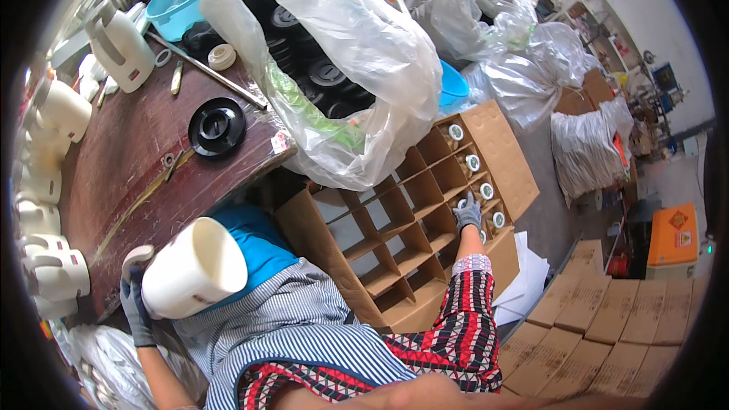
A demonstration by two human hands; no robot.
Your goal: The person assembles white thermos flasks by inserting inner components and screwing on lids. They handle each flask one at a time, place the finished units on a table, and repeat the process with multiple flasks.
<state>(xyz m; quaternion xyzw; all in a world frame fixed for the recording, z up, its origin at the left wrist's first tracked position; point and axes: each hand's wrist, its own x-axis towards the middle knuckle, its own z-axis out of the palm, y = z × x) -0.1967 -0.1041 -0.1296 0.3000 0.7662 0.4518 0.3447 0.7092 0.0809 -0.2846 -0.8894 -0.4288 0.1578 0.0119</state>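
Note:
My left hand (138, 304), in a grey glove, is closed round the handle of a white jug (199, 267). The jug is tilted, its wide open mouth turned up and to the right. My right hand (468, 217), gloved too, reaches into a cardboard box (357, 273) split by dividers into square cells. Its fingers close on the top of a glass liner (461, 203) in one cell; the lower part of that liner is hidden. More glass liners (487, 191) with round white-and-green tops stand in the cells along the box's right side.
On the dark red table (114, 197) lie a black round lid (217, 127), a metal rod (209, 72) and several white jugs (121, 49). A clear plastic bag (395, 68) of black lids overhangs its edge. Stacked cartons (607, 326) are at the lower right.

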